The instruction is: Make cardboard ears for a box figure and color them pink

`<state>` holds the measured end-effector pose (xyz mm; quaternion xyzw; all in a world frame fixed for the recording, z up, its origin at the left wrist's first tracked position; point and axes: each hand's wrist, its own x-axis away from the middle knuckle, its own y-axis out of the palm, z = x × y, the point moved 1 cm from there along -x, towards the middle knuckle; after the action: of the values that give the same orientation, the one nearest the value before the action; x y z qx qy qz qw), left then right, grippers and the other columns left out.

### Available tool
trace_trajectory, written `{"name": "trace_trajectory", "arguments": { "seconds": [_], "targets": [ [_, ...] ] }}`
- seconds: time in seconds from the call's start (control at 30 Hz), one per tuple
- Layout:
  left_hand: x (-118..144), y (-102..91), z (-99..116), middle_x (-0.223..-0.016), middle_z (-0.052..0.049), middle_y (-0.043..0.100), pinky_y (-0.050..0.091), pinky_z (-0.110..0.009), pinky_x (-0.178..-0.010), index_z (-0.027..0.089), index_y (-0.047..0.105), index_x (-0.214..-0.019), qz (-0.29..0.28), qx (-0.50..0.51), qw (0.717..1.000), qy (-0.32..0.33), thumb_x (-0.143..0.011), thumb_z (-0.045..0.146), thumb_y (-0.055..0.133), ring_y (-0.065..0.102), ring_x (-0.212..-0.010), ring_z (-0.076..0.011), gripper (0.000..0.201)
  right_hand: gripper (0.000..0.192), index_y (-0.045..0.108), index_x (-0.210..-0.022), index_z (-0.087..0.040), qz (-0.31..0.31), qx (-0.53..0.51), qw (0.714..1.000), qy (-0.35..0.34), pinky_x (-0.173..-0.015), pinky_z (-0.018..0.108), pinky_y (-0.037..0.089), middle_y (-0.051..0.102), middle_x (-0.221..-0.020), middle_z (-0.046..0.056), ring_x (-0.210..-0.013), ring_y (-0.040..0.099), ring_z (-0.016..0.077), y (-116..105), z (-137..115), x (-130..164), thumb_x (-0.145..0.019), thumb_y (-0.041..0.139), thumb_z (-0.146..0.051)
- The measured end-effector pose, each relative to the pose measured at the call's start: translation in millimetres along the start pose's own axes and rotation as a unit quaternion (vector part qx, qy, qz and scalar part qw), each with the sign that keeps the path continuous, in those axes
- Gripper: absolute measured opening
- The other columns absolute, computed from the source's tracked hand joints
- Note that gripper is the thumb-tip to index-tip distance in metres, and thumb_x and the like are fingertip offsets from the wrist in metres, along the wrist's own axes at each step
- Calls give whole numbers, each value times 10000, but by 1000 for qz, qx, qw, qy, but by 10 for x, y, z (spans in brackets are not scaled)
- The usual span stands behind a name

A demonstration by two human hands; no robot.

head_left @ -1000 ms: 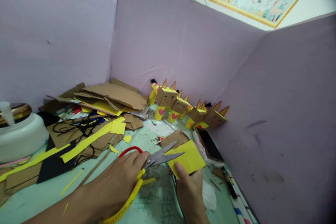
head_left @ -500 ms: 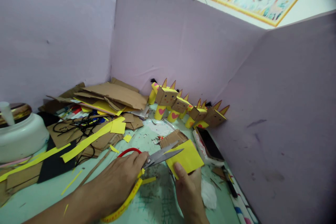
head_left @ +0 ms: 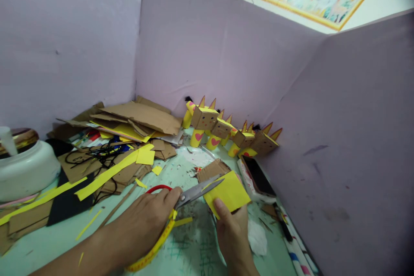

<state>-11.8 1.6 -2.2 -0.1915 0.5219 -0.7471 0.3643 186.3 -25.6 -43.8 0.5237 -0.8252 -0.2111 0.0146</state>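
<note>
My left hand (head_left: 152,213) is closed around the red-handled scissors (head_left: 197,190), whose blades lie nearly together across the upper left edge of a yellow piece of paper (head_left: 231,194). My right hand (head_left: 231,233) pinches that paper from below, thumb on its face. A yellow tape measure (head_left: 155,248) curves under my left hand and wrist. Just behind the blades lies a piece of corrugated cardboard (head_left: 211,169). A narrow yellow paper strip (head_left: 183,222) is below the scissors.
Several cardboard animal figures (head_left: 205,120) with yellow horns stand along the back wall. Cardboard sheets (head_left: 136,114), black cord (head_left: 105,155) and yellow strips (head_left: 111,172) pile up at left, beside a white pot (head_left: 29,172). A phone (head_left: 258,177) lies at right.
The scissor blades have closed along the yellow paper's upper left edge. Both hands remain in nearly the same place.
</note>
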Motion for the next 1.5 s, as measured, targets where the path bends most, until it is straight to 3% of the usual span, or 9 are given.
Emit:
{"name": "trace_trajectory", "arguments": {
  "seconds": [0.3, 0.57, 0.73, 0.83, 1.07, 1.2, 1.27, 1.37, 1.5],
  "targets": [
    [-28, -59, 17, -793, -17, 638, 437, -248, -624, 225, 520, -941, 25, 182, 983, 8, -827, 189, 406, 594, -696, -179, 165, 801, 421, -1326, -221, 13, -15, 1000, 12, -874, 463, 455, 676, -1085, 100, -1013, 608, 298, 52, -21, 24, -611, 768, -317],
    [-183, -109, -252, -577, 37, 528, 377, -239, -488, 193, 494, -899, 193, 236, 945, -118, -810, 414, 469, 488, -489, -139, 240, 694, 438, -1304, -228, -19, -44, 995, 83, -728, 380, 502, 688, -1045, 81, -848, 643, 257, 127, -105, 45, -678, 723, -318],
    [-175, -91, -187, -562, 70, 486, 331, -209, -403, 196, 456, -920, 147, 349, 916, -129, -775, 487, 539, 414, -397, -97, 335, 577, 473, -1264, -187, -75, -40, 990, 114, -732, 359, 504, 698, -1000, 84, -867, 641, 251, 133, -79, 85, -737, 687, -281],
    [-158, -60, -122, -591, 64, 517, 315, -199, -379, 202, 431, -938, 100, 389, 909, -113, -806, 489, 513, 376, -365, -77, 327, 635, 450, -1278, -185, -110, -38, 987, 115, -763, 372, 506, 683, -1062, 94, -913, 637, 268, 148, -63, 98, -709, 717, -275],
    [-110, -44, -124, -730, 2, 602, 434, -244, -555, 205, 430, -1038, 92, 261, 959, -68, -911, 393, 364, 552, -580, -142, 236, 806, 361, -1349, -213, -105, -35, 990, 89, -790, 370, 507, 643, -1156, 95, -963, 624, 273, 141, -42, 70, -653, 764, -266],
    [-64, -112, -21, -1036, -41, 611, 447, -259, -752, 233, 401, -1160, 50, 260, 964, -13, -919, 383, 363, 586, -880, -181, 286, 894, 306, -1375, -246, -64, -31, 994, 77, -836, 375, 493, 593, -1247, 82, -1053, 588, 276, 98, -2, 58, -622, 789, -246],
    [-54, -131, 27, -1068, -44, 596, 438, -260, -764, 233, 386, -1184, 34, 261, 964, -24, -921, 391, 358, 578, -903, -182, 308, 900, 319, -1372, -246, -39, -33, 996, 69, -841, 373, 489, 593, -1247, 80, -1065, 582, 274, 86, 2, 55, -609, 796, -234],
    [-68, -107, 41, -914, -25, 609, 423, -263, -682, 210, 413, -1106, 36, 240, 968, -70, -925, 399, 332, 580, -772, -171, 274, 811, 382, -1346, -214, -28, -52, 995, 75, -779, 352, 501, 663, -1119, 86, -945, 631, 253, 102, -34, 55, -637, 774, -240],
    [-97, -38, -17, -792, -2, 573, 401, -264, -627, 205, 442, -1034, 78, 232, 966, -77, -912, 432, 325, 543, -682, -160, 283, 645, 462, -1293, -185, -37, -100, 987, 118, -657, 324, 506, 714, -869, 61, -778, 657, 231, 164, -118, 64, -705, 716, -258]
  ]
}}
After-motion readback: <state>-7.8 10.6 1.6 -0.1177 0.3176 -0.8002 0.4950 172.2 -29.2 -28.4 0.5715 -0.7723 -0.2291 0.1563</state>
